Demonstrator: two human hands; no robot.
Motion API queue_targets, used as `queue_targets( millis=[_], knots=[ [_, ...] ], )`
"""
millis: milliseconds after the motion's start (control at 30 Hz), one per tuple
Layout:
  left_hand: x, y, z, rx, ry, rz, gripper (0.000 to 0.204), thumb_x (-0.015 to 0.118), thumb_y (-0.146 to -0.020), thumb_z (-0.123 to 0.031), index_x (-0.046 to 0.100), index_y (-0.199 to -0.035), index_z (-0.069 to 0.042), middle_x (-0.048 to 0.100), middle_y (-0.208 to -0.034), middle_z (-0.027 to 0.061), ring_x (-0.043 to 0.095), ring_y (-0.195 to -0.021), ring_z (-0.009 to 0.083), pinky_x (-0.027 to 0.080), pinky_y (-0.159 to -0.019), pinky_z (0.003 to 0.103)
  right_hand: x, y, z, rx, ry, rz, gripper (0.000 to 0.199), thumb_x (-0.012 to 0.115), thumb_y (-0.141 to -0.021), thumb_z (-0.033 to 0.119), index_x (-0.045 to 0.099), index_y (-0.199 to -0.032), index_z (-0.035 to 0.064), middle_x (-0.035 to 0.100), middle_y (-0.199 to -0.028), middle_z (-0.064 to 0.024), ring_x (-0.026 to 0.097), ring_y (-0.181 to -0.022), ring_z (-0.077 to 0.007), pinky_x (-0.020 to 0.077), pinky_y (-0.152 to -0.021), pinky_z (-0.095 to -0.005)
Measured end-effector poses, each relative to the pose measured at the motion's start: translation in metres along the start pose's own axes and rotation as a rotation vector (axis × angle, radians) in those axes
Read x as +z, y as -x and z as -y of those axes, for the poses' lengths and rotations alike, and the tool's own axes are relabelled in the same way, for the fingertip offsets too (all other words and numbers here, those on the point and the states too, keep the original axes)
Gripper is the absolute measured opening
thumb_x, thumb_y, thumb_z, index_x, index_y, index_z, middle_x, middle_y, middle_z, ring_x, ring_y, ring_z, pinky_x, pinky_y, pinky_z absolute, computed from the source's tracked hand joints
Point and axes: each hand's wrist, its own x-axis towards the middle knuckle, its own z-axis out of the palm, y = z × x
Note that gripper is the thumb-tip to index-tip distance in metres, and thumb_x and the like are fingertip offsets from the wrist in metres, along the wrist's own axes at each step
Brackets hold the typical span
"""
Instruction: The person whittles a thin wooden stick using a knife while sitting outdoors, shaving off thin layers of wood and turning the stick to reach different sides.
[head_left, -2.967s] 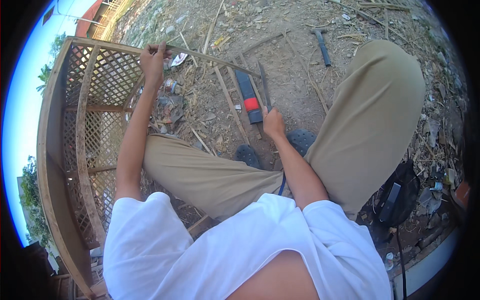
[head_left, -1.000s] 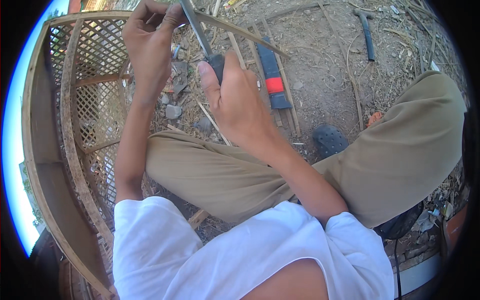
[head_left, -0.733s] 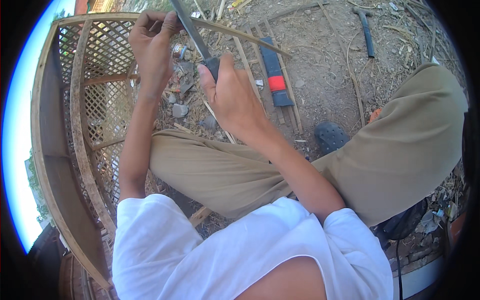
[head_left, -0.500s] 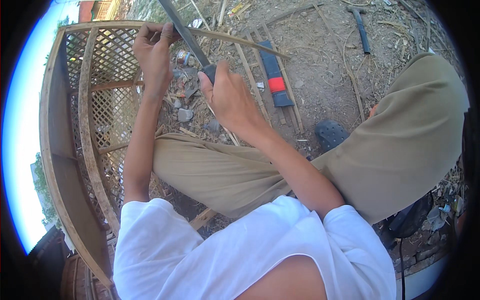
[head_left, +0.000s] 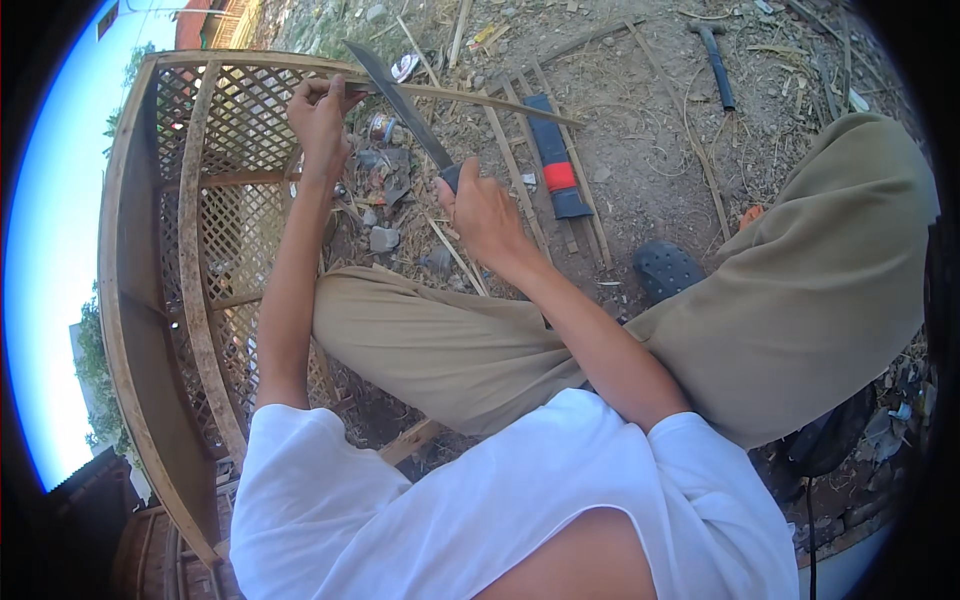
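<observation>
My left hand [head_left: 320, 122] is closed on the near end of a thin wooden strip [head_left: 490, 100], which points out to the right above the ground. In my right hand [head_left: 487, 218] is the dark handle of a machete [head_left: 405, 108]. Its long blade slants up and to the left and crosses the strip close to my left fingers. Whether the edge touches the wood I cannot tell. Beyond my right hand, a dark blue sheath [head_left: 552, 150] with a red band lies on several wooden strips on the ground.
A wooden lattice frame [head_left: 190, 200] stands along my left side. A hammer [head_left: 716, 68] lies on the dirt at the far right. Stones, a small can [head_left: 381, 127] and litter are scattered ahead. My bent legs in tan trousers [head_left: 790, 270] flank the work, near a dark clog [head_left: 666, 270].
The machete and my right hand have moved slightly right and nearer, and more of the blade's tip shows. My left hand still holds the strip. The whole view has shifted a little.
</observation>
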Motion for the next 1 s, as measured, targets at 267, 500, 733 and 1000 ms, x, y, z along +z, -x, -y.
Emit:
queue_targets(
  millis=[267, 500, 733, 1000],
  knots=[
    [-0.011, -0.032, 0.033, -0.048, 0.009, -0.049, 0.014, 0.065, -0.099, -0.001, 0.057, -0.089, 0.003, 0.064, -0.089, 0.013, 0.072, -0.079, 0.0231, 0.069, -0.074, 0.038, 0.012, 0.011, -0.038, 0.065, 0.129, -0.023, 0.047, 0.053, -0.106, 0.039, 0.049, -0.106, -0.008, 0.069, -0.079, -0.0314, 0.071, -0.08, -0.051, 0.0573, -0.069, -0.0585],
    [-0.029, -0.053, 0.064, -0.095, 0.036, -0.071, 0.015, 0.066, -0.099, -0.002, 0.057, -0.086, 0.003, 0.064, -0.09, 0.0132, 0.071, -0.078, 0.0239, 0.07, -0.072, 0.04, 0.007, 0.022, -0.069, 0.184, 0.23, -0.02, 0.05, 0.052, -0.106, 0.04, 0.051, -0.112, -0.0094, 0.07, -0.092, -0.0336, 0.071, -0.09, -0.0503, 0.057, -0.078, -0.0592],
    [-0.029, -0.078, 0.075, -0.121, 0.0, -0.094, 0.017, 0.068, -0.098, -0.003, 0.058, -0.086, 0.005, 0.063, -0.087, 0.0122, 0.069, -0.077, 0.0206, 0.07, -0.067, 0.036, -0.037, 0.04, -0.165, 0.534, 0.277, -0.152, 0.05, 0.051, -0.106, 0.037, 0.057, -0.115, -0.0125, 0.07, -0.099, -0.0361, 0.068, -0.098, -0.053, 0.055, -0.087, -0.0581],
    [0.013, -0.068, 0.029, 0.124, 0.097, 0.206, 0.009, 0.067, -0.1, -0.003, 0.063, -0.096, 0.003, 0.067, -0.093, 0.0107, 0.07, -0.084, 0.0188, 0.068, -0.08, 0.037, -0.05, -0.001, -0.089, 0.358, 0.019, -0.278, 0.05, 0.051, -0.106, 0.036, 0.059, -0.107, -0.0141, 0.069, -0.087, -0.0355, 0.069, -0.089, -0.0527, 0.0545, -0.08, -0.0576]
  ],
)
